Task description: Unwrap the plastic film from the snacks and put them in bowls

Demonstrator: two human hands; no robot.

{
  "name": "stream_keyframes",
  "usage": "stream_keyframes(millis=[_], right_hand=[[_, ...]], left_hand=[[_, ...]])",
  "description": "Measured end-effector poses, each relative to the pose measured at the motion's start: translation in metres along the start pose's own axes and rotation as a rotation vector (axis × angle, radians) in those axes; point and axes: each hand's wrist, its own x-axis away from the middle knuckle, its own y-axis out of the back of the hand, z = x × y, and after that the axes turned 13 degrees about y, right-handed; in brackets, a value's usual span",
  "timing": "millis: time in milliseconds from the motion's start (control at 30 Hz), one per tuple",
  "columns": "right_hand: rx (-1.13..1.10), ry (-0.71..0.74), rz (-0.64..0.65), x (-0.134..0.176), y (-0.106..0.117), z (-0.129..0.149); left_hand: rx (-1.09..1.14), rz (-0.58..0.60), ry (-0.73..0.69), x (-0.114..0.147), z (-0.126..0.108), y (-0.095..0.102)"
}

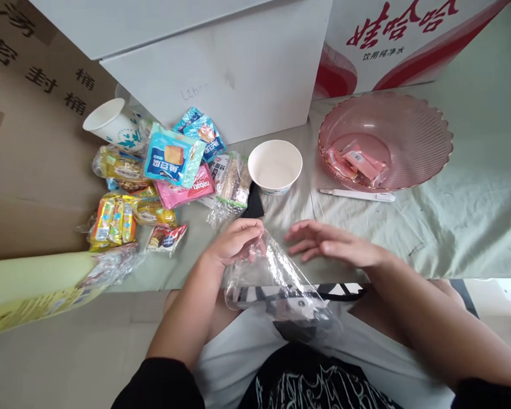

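Observation:
A clear plastic bag (276,272) hangs from my left hand (242,241), whose fingers pinch its top edge. The bag drapes over the table's front edge toward my lap. To its right, my right hand (327,243) is held in the air with fingers apart and nothing in them. Just beyond both hands stands a white paper bowl (275,165), upright, with nothing visible inside. Past my right hand is a pink ribbed bowl (421,142) with several pink wrapped packets (364,165) in it.
Wrapped snacks (172,156) are heaped at the left, beside a tilted paper cup (114,125). A white capped pen-like tool (357,195) lies before the pink bowl. White box (221,74), brown carton (25,147) and printed carton (392,45) border the table. A yellow package (38,284) sits left.

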Motion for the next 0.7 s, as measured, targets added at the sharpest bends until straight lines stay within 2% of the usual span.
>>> stream_keyframes(millis=[67, 133, 233, 300, 367, 433, 467, 567, 633, 700], right_hand=[[-0.006, -0.128, 0.113, -0.005, -0.013, -0.008], [0.045, -0.212, 0.168, -0.006, -0.022, -0.011], [0.093, -0.191, 0.152, -0.006, -0.027, -0.009], [0.055, -0.084, 0.019, -0.008, -0.026, -0.008], [0.031, 0.046, -0.204, -0.011, -0.025, -0.009], [0.055, 0.145, -0.426, -0.015, -0.025, -0.013], [0.077, 0.168, -0.493, -0.017, -0.026, -0.015], [0.175, 0.174, -0.536, -0.018, -0.027, -0.018], [0.245, 0.166, -0.522, -0.017, -0.027, -0.018], [0.289, 0.165, -0.523, -0.015, -0.026, -0.017]], left_hand=[[-0.003, 0.016, 0.002, -0.003, 0.002, -0.001], [0.036, 0.101, -0.033, -0.005, 0.006, 0.001], [0.213, 0.224, -0.189, -0.009, 0.013, 0.005], [0.355, 0.215, -0.315, -0.014, 0.015, 0.002], [0.429, 0.228, -0.354, -0.019, 0.016, -0.007], [0.431, 0.329, -0.319, -0.024, 0.015, -0.017], [0.417, 0.391, -0.304, -0.026, 0.015, -0.021], [0.354, 0.495, -0.299, -0.028, 0.016, -0.027], [0.288, 0.428, -0.287, -0.027, 0.016, -0.025], [0.201, 0.288, -0.231, -0.024, 0.016, -0.021]])
